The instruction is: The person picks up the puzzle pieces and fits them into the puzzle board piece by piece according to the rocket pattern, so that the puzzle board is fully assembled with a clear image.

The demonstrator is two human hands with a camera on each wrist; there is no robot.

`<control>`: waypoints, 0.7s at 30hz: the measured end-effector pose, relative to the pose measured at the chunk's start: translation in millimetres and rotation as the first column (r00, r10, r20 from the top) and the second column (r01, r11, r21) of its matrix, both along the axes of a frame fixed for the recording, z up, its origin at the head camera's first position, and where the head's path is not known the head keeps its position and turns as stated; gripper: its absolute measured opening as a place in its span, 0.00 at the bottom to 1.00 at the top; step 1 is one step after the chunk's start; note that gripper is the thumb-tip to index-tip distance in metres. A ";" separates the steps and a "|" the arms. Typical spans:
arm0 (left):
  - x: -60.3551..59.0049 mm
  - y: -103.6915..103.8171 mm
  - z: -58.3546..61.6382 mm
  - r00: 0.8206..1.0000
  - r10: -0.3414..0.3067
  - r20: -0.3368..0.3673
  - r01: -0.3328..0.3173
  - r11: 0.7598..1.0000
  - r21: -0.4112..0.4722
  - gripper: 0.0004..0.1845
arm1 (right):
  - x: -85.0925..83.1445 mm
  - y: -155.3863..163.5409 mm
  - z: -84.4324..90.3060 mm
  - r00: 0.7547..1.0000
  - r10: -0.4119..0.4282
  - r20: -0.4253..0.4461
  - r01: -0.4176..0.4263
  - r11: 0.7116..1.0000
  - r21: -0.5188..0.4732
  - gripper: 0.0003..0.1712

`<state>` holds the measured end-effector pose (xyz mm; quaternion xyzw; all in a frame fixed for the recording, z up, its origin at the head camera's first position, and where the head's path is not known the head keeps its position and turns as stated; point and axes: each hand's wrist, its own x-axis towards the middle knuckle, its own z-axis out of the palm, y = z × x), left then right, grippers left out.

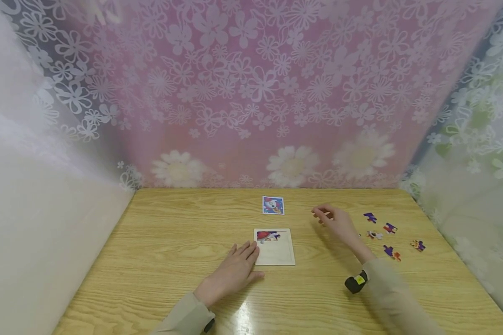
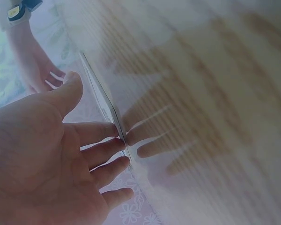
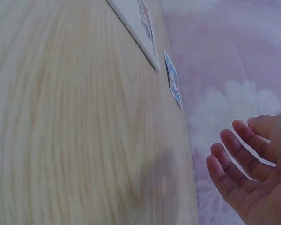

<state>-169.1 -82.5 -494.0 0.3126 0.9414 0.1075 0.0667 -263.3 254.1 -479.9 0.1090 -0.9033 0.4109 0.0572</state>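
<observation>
The left hand (image 1: 234,272) lies flat on the wooden desk (image 1: 159,260), fingers straight and spread, fingertips touching the left edge of the white puzzle board (image 1: 276,253). The left wrist view confirms it: the fingers (image 2: 103,154) press against the thin edge of the board (image 2: 103,101). A few pieces already sit in the board's top left corner (image 1: 268,236). The right hand (image 1: 337,223) hovers above the desk to the right of the board, fingers loosely extended and empty in the right wrist view (image 3: 253,168). Just beyond the board lies the small reference picture card (image 1: 273,205). Loose puzzle pieces (image 1: 389,228) are scattered on the desk to the right of the right hand, near it. A flowered curtain (image 1: 251,93) hangs behind the desk.
</observation>
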 end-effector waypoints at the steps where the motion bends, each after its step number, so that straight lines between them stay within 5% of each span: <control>1: -0.1 0.1 -0.2 1.000 0.001 0.004 -0.001 1.000 0.002 0.38 | -1.1 6.4 -0.5 1.000 -0.006 -0.012 0.007 1.000 0.006 0.20; 21: -0.4 0.8 0.1 1.000 0.001 0.001 -0.001 1.000 -0.013 0.38 | -8.5 110.4 11.9 0.992 -0.118 -0.044 0.124 0.978 0.170 0.27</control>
